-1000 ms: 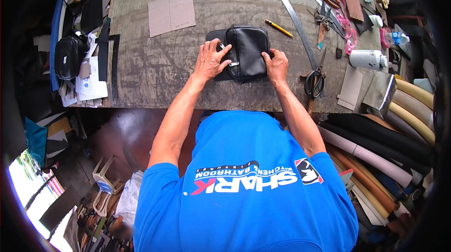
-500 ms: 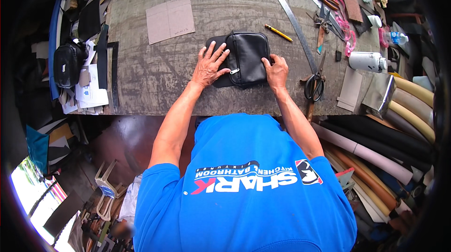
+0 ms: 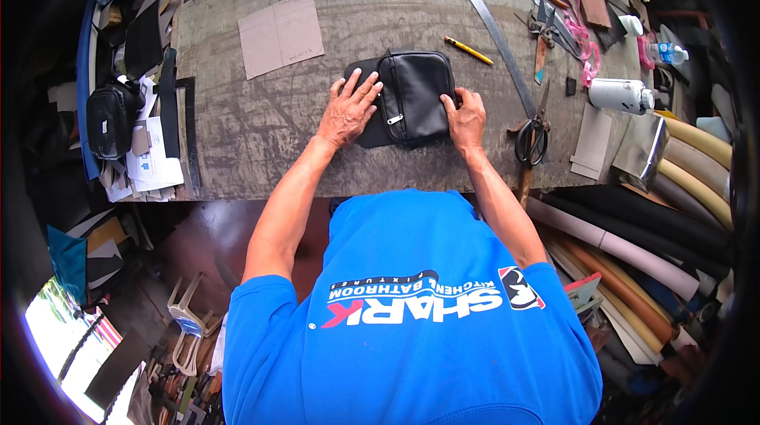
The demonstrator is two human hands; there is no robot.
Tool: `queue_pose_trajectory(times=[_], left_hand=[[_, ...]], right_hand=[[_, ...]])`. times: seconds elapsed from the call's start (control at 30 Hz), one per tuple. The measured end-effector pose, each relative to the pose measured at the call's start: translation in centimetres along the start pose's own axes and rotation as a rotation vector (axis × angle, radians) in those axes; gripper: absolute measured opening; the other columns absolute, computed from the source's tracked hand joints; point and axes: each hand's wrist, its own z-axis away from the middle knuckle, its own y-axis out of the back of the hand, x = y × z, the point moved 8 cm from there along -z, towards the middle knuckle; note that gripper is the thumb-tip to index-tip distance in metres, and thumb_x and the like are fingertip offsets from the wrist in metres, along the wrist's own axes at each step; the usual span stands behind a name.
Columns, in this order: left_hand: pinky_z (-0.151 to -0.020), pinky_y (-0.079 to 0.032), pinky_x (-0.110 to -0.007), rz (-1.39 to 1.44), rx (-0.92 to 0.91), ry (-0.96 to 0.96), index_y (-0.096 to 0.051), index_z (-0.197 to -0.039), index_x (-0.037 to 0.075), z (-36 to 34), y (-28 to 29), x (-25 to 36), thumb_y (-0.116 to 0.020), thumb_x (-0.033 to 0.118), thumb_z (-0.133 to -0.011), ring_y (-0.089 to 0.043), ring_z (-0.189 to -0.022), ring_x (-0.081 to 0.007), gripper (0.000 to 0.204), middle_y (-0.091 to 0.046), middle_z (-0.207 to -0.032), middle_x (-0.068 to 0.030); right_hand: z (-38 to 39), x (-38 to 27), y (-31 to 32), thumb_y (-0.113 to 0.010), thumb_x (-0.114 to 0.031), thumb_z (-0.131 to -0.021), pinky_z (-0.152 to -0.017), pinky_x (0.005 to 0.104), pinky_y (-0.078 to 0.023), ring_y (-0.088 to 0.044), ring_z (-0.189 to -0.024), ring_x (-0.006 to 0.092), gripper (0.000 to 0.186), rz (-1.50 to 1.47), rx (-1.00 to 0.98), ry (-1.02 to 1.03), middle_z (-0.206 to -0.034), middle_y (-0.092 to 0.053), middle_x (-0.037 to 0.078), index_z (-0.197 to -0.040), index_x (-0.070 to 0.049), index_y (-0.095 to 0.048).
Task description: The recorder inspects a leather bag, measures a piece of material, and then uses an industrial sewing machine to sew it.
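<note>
Head view: the step in hand looks like laying and squaring a small black bag (image 3: 423,96) with a flat black piece (image 3: 374,137) that shows along its left side; whether the two are joined cannot be told. The next move seems to call for light, even pressure, so that the edges stay lined up and neither part slips.

The bag lies flat on the worn counter (image 3: 261,136), between the hands and close to the person's body. It looks smooth and slightly shiny, with rounded corners, a zip running down near its left edge and a silver zip pull (image 3: 394,119) at the lower end.

The left hand (image 3: 347,112) is spread over the black piece, fingers apart, grasping nothing. The right hand (image 3: 467,118) is partly curled at the bag's right edge, thumb on top; whether its fingers grip underneath, I cannot tell
</note>
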Motion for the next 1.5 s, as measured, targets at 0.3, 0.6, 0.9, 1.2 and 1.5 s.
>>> queue_pose_trajectory(times=[0.3, 0.6, 0.9, 1.2, 1.5], left_hand=[[-0.106, -0.035, -0.048, -0.073, 0.059, -0.111, -0.059, -0.134, 0.017, -0.7, 0.6, -0.3, -0.062, 0.013, -0.087, -0.044, -0.134, -0.0304, 0.047, -0.049, -0.148, -0.0024], [-0.101, -0.036, -0.045, 0.032, 0.049, -0.189, -0.060, -0.133, 0.017, -1.5, 0.9, -0.5, -0.067, 0.017, -0.088, -0.046, -0.129, -0.0305, 0.046, -0.050, -0.145, -0.0041], [-0.095, -0.047, -0.042, 0.075, -0.009, -0.595, -0.064, -0.128, 0.013, -4.2, 1.5, -1.8, -0.062, 0.008, -0.074, -0.057, -0.113, -0.0279, 0.054, -0.059, -0.125, -0.0091], [-0.093, -0.052, -0.040, 0.141, -0.032, -0.946, -0.068, -0.115, 0.007, -6.4, 1.9, -1.6, -0.066, 0.011, -0.075, -0.060, -0.112, -0.0273, 0.041, -0.062, -0.108, -0.0093], [-0.084, -0.058, -0.035, 0.131, -0.007, -1.070, -0.072, -0.110, 0.004, -6.9, 1.9, -1.3, -0.068, 0.009, -0.070, -0.063, -0.103, -0.0258, 0.041, -0.062, -0.110, -0.0086]], right_hand=[[0.8, -1.6, 1.0, -0.078, -0.017, -0.081, -0.086, 0.0437, -0.048, -0.059, -0.095, 0.0361, 0.043, -0.054, 0.114, 0.015, -0.107, -0.058, 0.018, -0.117, -0.002, -0.061], [10.8, -13.3, -2.1, -0.077, -0.014, -0.078, -0.083, 0.0394, -0.044, -0.056, -0.098, 0.0245, 0.028, 0.227, 0.205, 0.240, -0.098, -0.059, 0.005, -0.105, -0.008, -0.069], [12.2, -12.7, -5.1, -0.078, -0.016, -0.080, -0.085, 0.0417, -0.043, -0.054, -0.094, 0.0240, 0.023, 0.326, 0.434, -0.011, -0.097, -0.058, 0.003, -0.101, -0.010, -0.070], [12.4, -12.7, -5.8, -0.080, -0.015, -0.078, -0.085, 0.0407, -0.043, -0.055, -0.092, 0.0229, 0.026, 0.340, 0.520, -0.085, -0.096, -0.058, 0.002, -0.101, -0.009, -0.070], [12.5, -12.3, -6.1, -0.080, -0.013, -0.077, -0.085, 0.0416, -0.043, -0.055, -0.091, 0.0238, 0.028, 0.362, 0.513, -0.109, -0.097, -0.058, 0.003, -0.103, -0.008, -0.070]])
